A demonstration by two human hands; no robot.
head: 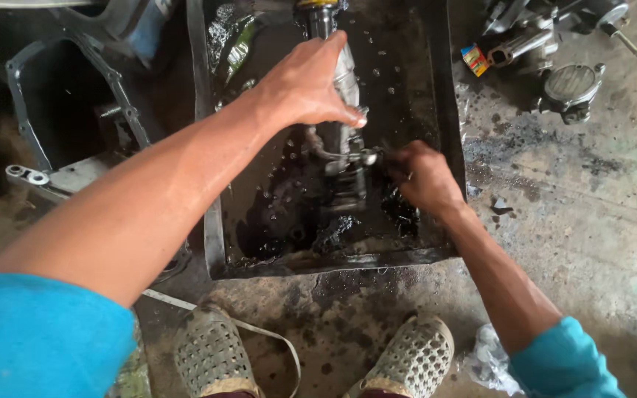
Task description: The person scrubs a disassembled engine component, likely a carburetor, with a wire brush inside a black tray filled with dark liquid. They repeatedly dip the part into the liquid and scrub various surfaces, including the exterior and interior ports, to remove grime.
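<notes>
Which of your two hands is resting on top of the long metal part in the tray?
The left hand: its palm lies over the long metal part in the oily tray. The right hand is lower, at the part's side, fingers at a small fitting.

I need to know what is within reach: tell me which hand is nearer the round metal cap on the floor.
Right. The right hand is in the oily tray, below-left of the round metal cap; the left hand rests farther left on the metal shaft.

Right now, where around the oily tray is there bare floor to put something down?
Bare concrete floor lies right of the metal tray, below the engine parts. It is crowded elsewhere: the tray holds the metal shaft, gripped by the left hand, with the right hand beside it. A black frame fills the left; sandals stand in front.
</notes>
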